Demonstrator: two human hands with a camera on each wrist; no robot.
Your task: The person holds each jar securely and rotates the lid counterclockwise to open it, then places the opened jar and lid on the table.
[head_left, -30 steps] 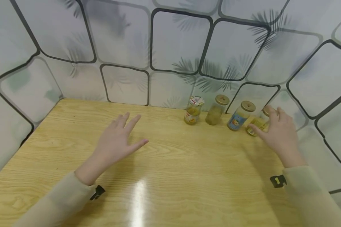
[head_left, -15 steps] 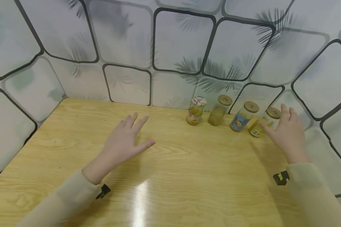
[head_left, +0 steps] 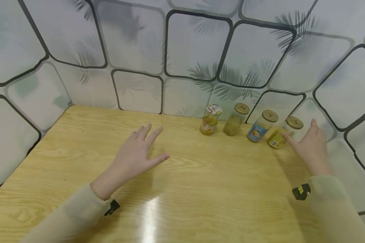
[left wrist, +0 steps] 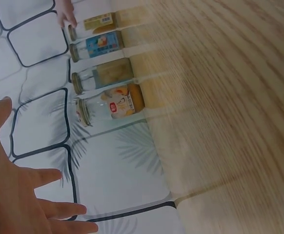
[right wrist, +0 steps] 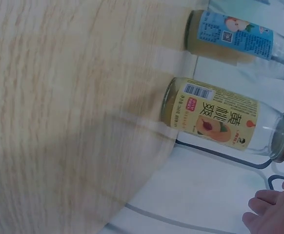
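Observation:
Four glass jars would be several; they stand in a row against the wall. The rightmost jar (head_left: 276, 139) has a yellow peach label and a gold lid. My right hand (head_left: 311, 145) is just right of it, thumb near its lid and fingers extended on its right side; the right wrist view shows the yellow-labelled jar (right wrist: 215, 117) upright beside the hand (right wrist: 273, 207). Leftward stand a blue-labelled jar (head_left: 257, 132), a jar without a visible label (head_left: 233, 125) and a jar with a patterned white lid (head_left: 209, 125). My left hand (head_left: 134, 153) hovers over the table, fingers spread, holding nothing.
The wood-grain table (head_left: 182, 189) ends against a patterned wall covering (head_left: 188, 44) at the back. That covering also rises at the left and right sides. A bright reflection lies on the front middle of the tabletop.
My right hand has shifted right and turned, so the yellow-labelled jar's lid shows fully. The head view has shifted slightly. My left hand remains spread above the table.

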